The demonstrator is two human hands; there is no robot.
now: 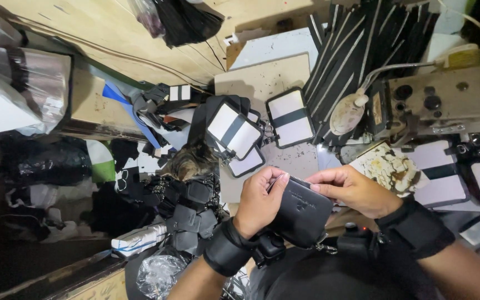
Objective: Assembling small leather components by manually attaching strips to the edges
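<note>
Left to right: a heap of small black fabric pouches (pixel 187 214) lies at the worktop's left edge. The left hand (pixel 259 203) grips a small black zippered pouch (pixel 302 214), held above the near edge. The right hand (pixel 354 190) pinches its silver zipper (pixel 284 179) at the top. Best to keep the pouch steady and guide the zipper straight.

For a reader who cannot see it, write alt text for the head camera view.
Two hands hold a small black zipped pouch: the left hand grips its side, the right hand pinches its zip edge. Behind lie black-and-white pouch panels, a bundle of black zips and a sewing machine.
</note>
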